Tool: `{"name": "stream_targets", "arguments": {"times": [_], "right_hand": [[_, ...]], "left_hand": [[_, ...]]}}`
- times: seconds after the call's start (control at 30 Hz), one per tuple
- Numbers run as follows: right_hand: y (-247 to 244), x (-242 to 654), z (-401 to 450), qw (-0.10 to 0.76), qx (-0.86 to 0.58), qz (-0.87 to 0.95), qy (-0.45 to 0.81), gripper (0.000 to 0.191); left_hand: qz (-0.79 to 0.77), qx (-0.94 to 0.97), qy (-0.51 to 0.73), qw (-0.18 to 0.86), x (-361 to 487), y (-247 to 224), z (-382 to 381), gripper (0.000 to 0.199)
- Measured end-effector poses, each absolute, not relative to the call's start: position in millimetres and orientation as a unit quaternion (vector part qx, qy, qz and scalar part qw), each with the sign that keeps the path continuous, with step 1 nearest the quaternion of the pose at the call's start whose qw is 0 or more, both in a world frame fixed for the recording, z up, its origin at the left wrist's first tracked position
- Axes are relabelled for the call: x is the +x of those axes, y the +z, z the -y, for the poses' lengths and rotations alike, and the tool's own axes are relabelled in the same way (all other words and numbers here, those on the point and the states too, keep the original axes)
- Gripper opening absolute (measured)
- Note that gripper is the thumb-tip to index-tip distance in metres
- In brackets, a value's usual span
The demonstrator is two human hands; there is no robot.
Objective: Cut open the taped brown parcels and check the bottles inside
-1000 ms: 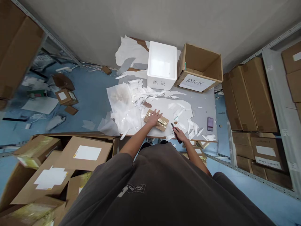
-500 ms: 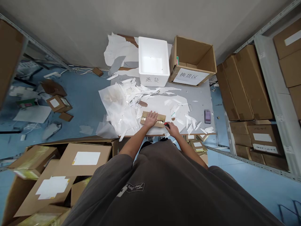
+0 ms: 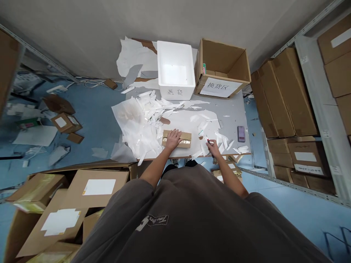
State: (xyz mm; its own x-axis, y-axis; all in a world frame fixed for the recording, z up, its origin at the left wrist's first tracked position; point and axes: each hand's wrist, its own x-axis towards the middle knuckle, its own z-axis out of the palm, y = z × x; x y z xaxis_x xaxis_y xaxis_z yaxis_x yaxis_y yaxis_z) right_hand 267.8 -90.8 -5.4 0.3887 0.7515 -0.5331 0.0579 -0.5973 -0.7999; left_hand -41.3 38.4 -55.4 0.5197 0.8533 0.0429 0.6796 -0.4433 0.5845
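A small brown cardboard box (image 3: 185,140) with shiny tape along its length lies near the table's front edge. My left hand (image 3: 173,138) rests on its left part, fingers stretched out over the top. To the right of the box, my right hand (image 3: 213,148) is closed round a utility knife (image 3: 208,141) with red and black on it. The knife is apart from the box, over white paper scraps (image 3: 221,140). How far its blade sticks out is too small to tell.
A white foam box (image 3: 177,92) and an open cardboard carton (image 3: 222,94) stand at the table's back. Crumpled white sheets (image 3: 131,120) cover the left side. A phone (image 3: 241,133) lies at the right. A large carton of parcels (image 3: 100,175) stands at lower left; shelves line the right.
My right hand has moved right with the utility knife, off the box. My left hand stays on the box. The whole view has shifted slightly.
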Motion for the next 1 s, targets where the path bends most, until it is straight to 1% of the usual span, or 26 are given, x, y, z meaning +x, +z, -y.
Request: {"name": "stream_targets", "arguments": {"times": [0.07, 0.13, 0.2, 0.27, 0.33, 0.43, 0.5, 0.57, 0.63, 0.67, 0.77, 0.83, 0.87, 0.93, 1.0], "right_hand": [[-20, 246, 87, 0.409, -0.72, 0.22, 0.516, 0.048], [-34, 230, 82, 0.444, -0.701, 0.196, 0.523, 0.052], [-47, 228, 75, 0.448, -0.713, 0.201, 0.5, 0.053], [-57, 242, 65, 0.423, -0.751, 0.217, 0.459, 0.05], [-65, 265, 54, 0.381, -0.791, 0.233, 0.417, 0.042], [-76, 300, 36, 0.283, -0.85, 0.265, 0.356, 0.028], [-79, 314, 26, 0.217, -0.879, 0.288, 0.314, 0.023], [-77, 316, 22, 0.189, -0.894, 0.297, 0.278, 0.029], [-70, 303, 25, 0.193, -0.895, 0.3, 0.266, 0.04], [-66, 289, 29, 0.196, -0.892, 0.307, 0.269, 0.042], [-54, 229, 47, 0.202, -0.85, 0.327, 0.36, 0.045], [-50, 186, 57, 0.228, -0.782, 0.291, 0.501, 0.06], [-49, 169, 59, 0.241, -0.764, 0.27, 0.534, 0.068], [-48, 145, 53, 0.259, -0.771, 0.233, 0.533, 0.082], [-47, 137, 31, 0.263, -0.792, 0.26, 0.486, 0.086]], "left_hand": [[-0.459, 0.836, 0.172, 0.249, -43, -55, -35, 0.052], [-0.463, 0.836, 0.171, 0.242, -44, -55, -32, 0.052], [-0.469, 0.834, 0.168, 0.236, -45, -56, -31, 0.052], [-0.47, 0.836, 0.162, 0.233, -46, -57, -31, 0.053], [-0.469, 0.839, 0.156, 0.229, -46, -58, -33, 0.055], [-0.472, 0.839, 0.141, 0.231, -46, -59, -34, 0.056], [-0.48, 0.834, 0.124, 0.242, -45, -58, -34, 0.057], [-0.488, 0.826, 0.104, 0.261, -45, -56, -34, 0.058], [-0.494, 0.817, 0.093, 0.281, -44, -53, -34, 0.059], [-0.497, 0.813, 0.092, 0.289, -43, -52, -34, 0.06], [-0.503, 0.804, 0.098, 0.303, -39, -47, -35, 0.06], [-0.509, 0.799, 0.103, 0.303, -33, -43, -35, 0.059], [-0.515, 0.796, 0.104, 0.3, -30, -41, -35, 0.059], [-0.541, 0.783, 0.107, 0.289, -25, -36, -34, 0.058], [-0.589, 0.752, 0.108, 0.277, -25, -31, -31, 0.056]]}}
